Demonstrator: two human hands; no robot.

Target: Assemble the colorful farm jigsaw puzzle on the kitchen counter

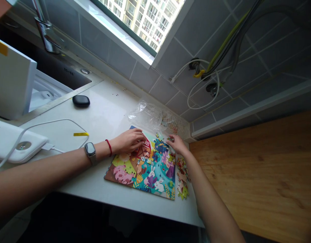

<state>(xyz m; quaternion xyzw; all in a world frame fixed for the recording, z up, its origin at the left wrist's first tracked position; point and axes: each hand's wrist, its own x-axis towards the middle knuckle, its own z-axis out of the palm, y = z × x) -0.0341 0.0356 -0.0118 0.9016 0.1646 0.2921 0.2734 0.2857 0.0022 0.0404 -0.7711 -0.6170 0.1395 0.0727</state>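
Note:
A colourful jigsaw puzzle (150, 172) with rabbits, a pink animal and a red barn lies on the white counter. My left hand (130, 140) rests over its upper left part, fingers stretched out and lying on the barn area. At the puzzle's upper right edge, my right hand (177, 144) has thumb and fingers pinched round what looks like a small puzzle piece (168, 138), mostly hidden by the fingers. Just left of it, a yellowish puzzle piece (159, 136) sits at the top of the joined part. Loose puzzle pieces (183, 182) are heaped along the right side, partly behind my right forearm.
Crumpled clear plastic bags (147, 114) lie behind the puzzle against the tiled wall. Leftward are a black rounded case (81, 101), a white power bank (21, 143) with a cable, and a sink with a tap (47, 37). A wooden surface (257, 165) adjoins on the right.

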